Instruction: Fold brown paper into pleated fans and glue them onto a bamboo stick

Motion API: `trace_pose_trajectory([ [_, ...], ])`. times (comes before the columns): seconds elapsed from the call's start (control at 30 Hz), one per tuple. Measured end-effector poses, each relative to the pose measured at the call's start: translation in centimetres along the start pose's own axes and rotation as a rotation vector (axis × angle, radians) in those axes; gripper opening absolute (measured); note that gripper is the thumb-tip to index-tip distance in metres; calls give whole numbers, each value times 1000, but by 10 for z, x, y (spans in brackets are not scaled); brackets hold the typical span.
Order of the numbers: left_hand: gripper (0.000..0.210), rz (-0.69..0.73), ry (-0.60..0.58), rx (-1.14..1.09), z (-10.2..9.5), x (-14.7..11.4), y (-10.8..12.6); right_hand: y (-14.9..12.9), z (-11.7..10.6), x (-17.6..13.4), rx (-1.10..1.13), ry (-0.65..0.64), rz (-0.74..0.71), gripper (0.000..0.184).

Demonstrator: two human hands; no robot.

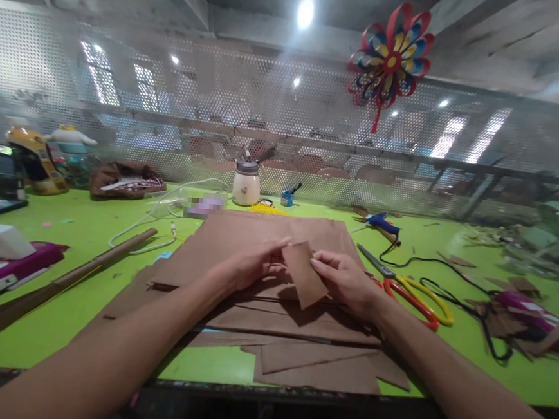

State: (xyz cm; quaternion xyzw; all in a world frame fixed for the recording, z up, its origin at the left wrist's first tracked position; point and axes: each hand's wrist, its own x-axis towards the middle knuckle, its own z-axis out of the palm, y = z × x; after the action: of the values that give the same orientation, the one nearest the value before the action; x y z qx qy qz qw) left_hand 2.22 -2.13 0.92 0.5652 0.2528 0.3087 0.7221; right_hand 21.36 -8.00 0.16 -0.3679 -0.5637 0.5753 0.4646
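Note:
A small rectangular piece of brown cardboard (304, 277) is held up at a tilt above a stack of larger brown cardboard sheets (239, 232). My right hand (346, 278) pinches its right edge between thumb and fingers. At its upper left edge, my left hand (258, 263) has its fingers curled, with the fingertips against the piece; part of their grip is hidden. More cardboard strips (318, 364) lie loosely overlapped below the stack, near the front edge of the table. Scissors (412, 296) with red and yellow handles rest just right of my right hand.
On the green table (89, 220) a long brown cardboard roll (91, 266) and a purple power strip (13, 272) lie left. A blue glue gun (382, 224), black cord (430, 263) and cardboard scraps (513, 315) lie right. A white jug (246, 186) stands behind the stack.

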Motion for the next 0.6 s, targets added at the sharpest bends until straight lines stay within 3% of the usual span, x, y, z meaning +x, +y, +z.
trace_pose_trajectory([
  [0.1,46,9,18,110,3,-3,5,-1,2,-2,-225,11,29,34],
  [0.27,30,-3,-46,432,7,-6,3,0,1,0,-533,122,-48,27],
  [0.4,28,-43,7,449,8,-7,4,1,-2,1,-519,174,-43,22],
  [0.6,26,-49,81,520,8,-4,0,-3,-3,0,-343,231,95,23],
])
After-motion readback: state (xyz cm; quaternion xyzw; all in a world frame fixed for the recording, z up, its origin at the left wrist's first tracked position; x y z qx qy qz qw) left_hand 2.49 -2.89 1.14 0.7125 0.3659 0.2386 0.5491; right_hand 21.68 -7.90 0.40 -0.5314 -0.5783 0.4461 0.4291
